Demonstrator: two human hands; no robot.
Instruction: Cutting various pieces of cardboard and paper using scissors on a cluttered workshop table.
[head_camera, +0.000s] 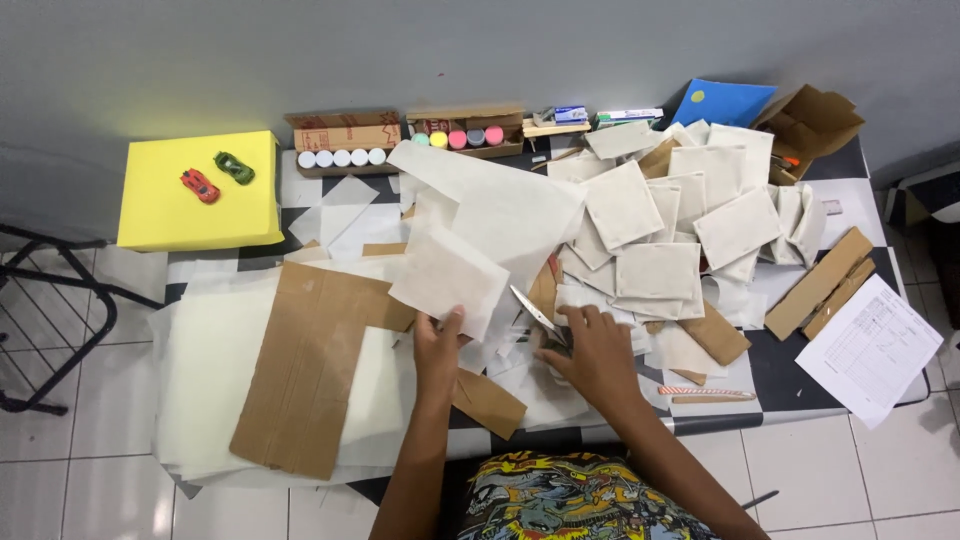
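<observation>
Left grip pinches white sheet; right grip holds scissors.

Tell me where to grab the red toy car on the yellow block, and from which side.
Pinch the red toy car across its two long flanks, coming straight down from above. It lies flat and diagonal on the yellow block, with bare space around it; the green toy car sits apart to its right, so turn the hand to match the slant.

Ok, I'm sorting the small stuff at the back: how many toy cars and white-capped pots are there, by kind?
Red toy car: 1
Green toy car: 1
White-capped pots in the cardboard box: 5
Total: 7
</observation>
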